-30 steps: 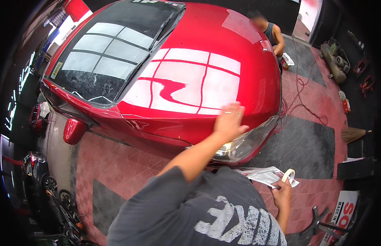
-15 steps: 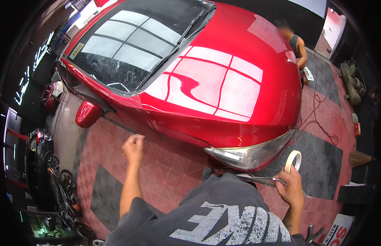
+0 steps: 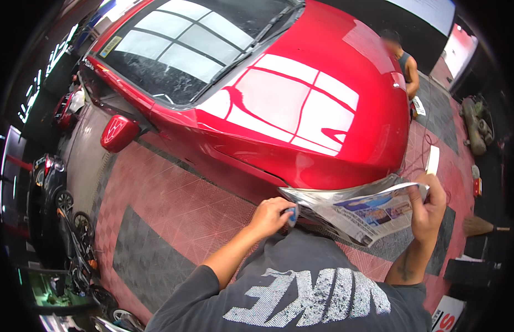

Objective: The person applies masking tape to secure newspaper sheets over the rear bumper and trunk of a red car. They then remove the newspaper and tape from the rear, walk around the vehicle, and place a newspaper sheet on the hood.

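A sheet of newspaper (image 3: 367, 216) is stretched between my two hands, just in front of the red car's front corner. My left hand (image 3: 272, 217) pinches its left end, where a bit of blue print shows at the fingertips. At the other end my right hand (image 3: 427, 207) grips the raised edge. A roll of pale masking tape (image 3: 433, 160), seen nearly edge-on, sticks up from that same hand. Most of the car's headlight is hidden behind the paper. Above it spreads the glossy red hood (image 3: 323, 149).
A side mirror (image 3: 119, 133) juts from the car at left. Another person (image 3: 409, 72) crouches beyond the hood at right. Red and grey tiles (image 3: 157, 232) cover the floor. A broom (image 3: 481, 227) lies at right; a motorcycle (image 3: 79, 243) stands at left.
My left hand has come right and taken hold of the newspaper's end. My right hand has risen to the right with the tape, and the paper is now spread out.
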`<state>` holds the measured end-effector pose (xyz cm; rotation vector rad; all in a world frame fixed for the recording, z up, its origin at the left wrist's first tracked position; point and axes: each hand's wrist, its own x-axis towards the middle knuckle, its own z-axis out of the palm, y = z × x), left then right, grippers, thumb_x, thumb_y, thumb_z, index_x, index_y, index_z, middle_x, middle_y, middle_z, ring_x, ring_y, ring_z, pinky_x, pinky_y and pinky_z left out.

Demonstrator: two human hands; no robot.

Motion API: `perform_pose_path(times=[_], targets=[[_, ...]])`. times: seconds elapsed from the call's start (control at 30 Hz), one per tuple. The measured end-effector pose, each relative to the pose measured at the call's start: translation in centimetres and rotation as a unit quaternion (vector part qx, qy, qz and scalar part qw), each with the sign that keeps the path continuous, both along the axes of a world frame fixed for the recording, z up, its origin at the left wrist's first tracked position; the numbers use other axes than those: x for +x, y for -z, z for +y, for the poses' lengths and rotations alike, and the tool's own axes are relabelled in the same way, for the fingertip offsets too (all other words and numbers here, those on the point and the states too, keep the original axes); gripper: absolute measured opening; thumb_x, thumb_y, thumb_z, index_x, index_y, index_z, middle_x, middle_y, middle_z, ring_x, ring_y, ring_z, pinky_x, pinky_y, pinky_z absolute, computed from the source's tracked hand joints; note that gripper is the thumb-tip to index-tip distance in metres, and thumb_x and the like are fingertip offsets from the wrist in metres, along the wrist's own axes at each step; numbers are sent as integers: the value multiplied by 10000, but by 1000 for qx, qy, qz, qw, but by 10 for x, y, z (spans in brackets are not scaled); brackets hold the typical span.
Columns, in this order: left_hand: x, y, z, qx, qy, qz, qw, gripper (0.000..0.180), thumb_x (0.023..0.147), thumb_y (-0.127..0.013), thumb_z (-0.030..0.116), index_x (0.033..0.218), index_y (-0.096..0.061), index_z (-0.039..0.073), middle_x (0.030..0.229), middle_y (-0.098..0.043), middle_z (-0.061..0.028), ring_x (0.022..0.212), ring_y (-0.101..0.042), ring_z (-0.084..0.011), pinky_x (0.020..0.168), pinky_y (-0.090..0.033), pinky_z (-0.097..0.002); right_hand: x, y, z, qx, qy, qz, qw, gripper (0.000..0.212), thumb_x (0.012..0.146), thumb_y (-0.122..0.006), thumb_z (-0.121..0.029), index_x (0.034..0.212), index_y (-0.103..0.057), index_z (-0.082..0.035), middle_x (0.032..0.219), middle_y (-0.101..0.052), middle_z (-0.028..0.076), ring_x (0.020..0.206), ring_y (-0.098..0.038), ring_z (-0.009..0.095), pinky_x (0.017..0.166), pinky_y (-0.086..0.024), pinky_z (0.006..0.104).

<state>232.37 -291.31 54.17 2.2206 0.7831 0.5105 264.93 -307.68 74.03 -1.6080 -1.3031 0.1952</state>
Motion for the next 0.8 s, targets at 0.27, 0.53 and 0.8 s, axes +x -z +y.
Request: perform_pose_path(times=[0.27,0.53,0.8], targets=[[23,-21,-10,25,-5,10,1000,653,796,-853,226,1382,-610,70,1334,-604,-169,1234,-586,-359,1034,-477,-456,27,11,-31,108,75,114,985,134,1018,-663,-120,936,-590,-42,799,-558,-32,739,-452,51,683,-353,222],[-58,-45,61,-189,-69,-8,979,255,896,-641,-62,1103,-772,10,1037,-774,-117,903,-725,-172,828,-581,-325,75,39,-57,8,139,163,977,129,984,-713,-97,939,-620,-19,845,-608,-27,785,-570,48,718,-454,206],[-70,-104,168,62,-160,11,985,170,871,-723,10,1021,-799,30,927,-685,-87,898,-694,-213,801,-548,-322,106,155,10,-93,43,150,983,128,906,-756,-109,893,-647,-43,768,-593,-47,701,-520,67,641,-417,252]])
